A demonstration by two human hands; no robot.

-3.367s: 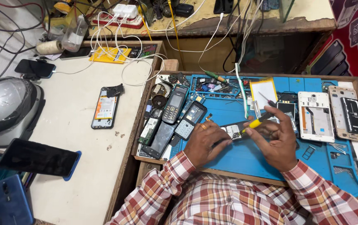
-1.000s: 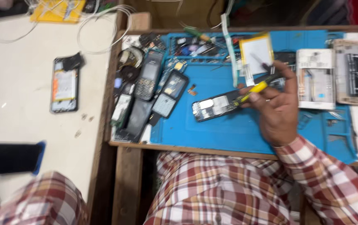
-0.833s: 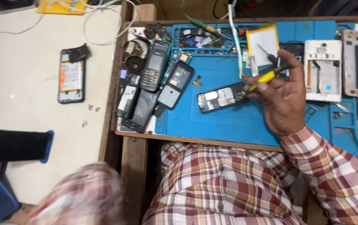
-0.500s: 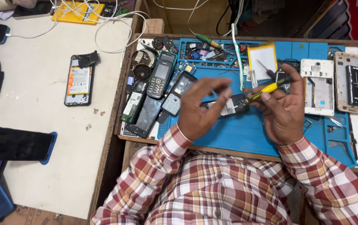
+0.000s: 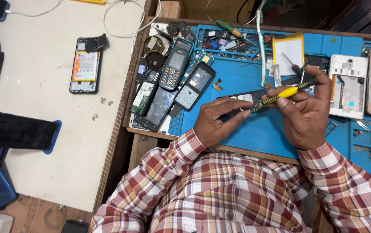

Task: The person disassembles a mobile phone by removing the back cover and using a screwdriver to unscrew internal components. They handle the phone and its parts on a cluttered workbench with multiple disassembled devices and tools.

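Observation:
My left hand (image 5: 215,121) rests on a small dark opened phone (image 5: 247,96) lying on the blue work mat (image 5: 263,133), its fingers pinning the phone down. My right hand (image 5: 307,113) grips a yellow-handled screwdriver (image 5: 282,92), whose tip points down-left onto the phone near my left fingertips. Most of the phone is hidden under my left fingers.
Left of my hands several old keypad phones (image 5: 174,71) and parts lie in the wooden tray (image 5: 129,92). A white phone shell (image 5: 346,86) and a yellow-edged battery (image 5: 288,51) lie at the right back. An open smartphone (image 5: 84,64) lies on the white table (image 5: 64,142).
My left hand came back from the lower left and now lies on the phone. The right hand kept the screwdriver throughout. The view has shifted.

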